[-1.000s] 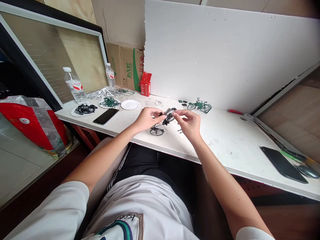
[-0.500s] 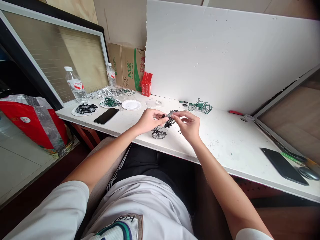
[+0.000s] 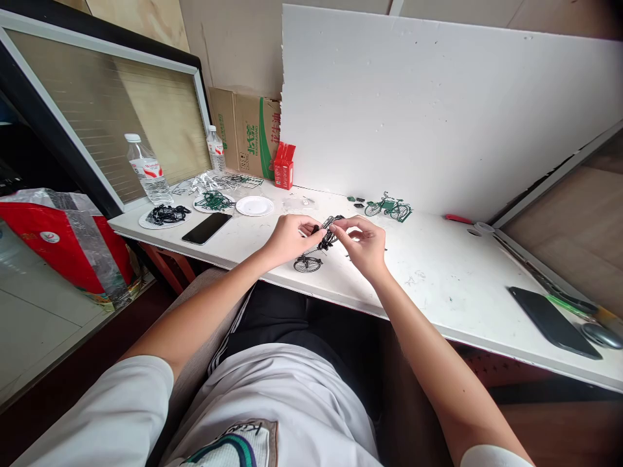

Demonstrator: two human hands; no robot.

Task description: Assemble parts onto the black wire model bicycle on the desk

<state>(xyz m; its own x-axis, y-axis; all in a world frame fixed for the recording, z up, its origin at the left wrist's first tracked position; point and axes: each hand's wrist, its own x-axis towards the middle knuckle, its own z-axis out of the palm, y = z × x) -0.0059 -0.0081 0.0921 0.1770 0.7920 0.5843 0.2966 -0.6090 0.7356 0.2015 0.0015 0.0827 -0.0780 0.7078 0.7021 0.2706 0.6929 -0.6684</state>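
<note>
A small black model bicycle (image 3: pixel 307 263) is held between my two hands above the white table, tilted, with one wheel low and towards me. My left hand (image 3: pixel 292 237) pinches its left side near the top. From the right, my right hand (image 3: pixel 363 245) grips the upper part with thumb and index finger. Fingers hide much of the frame and the other wheel. Beyond my hands stands a green model bicycle (image 3: pixel 388 207), with small dark green and black pieces (image 3: pixel 359 205) beside it.
At the left are plates of black parts (image 3: pixel 165 214) and green parts (image 3: pixel 213 200), a bare white plate (image 3: pixel 255 205), a phone (image 3: pixel 207 227) and a water bottle (image 3: pixel 148 170). A red box (image 3: pixel 284 166) stands behind. Another black phone (image 3: pixel 553 322) lies right.
The camera view has shifted slightly. Both hands keep their pinch on the black bicycle, and my right fingers have moved a little on its upper part.
</note>
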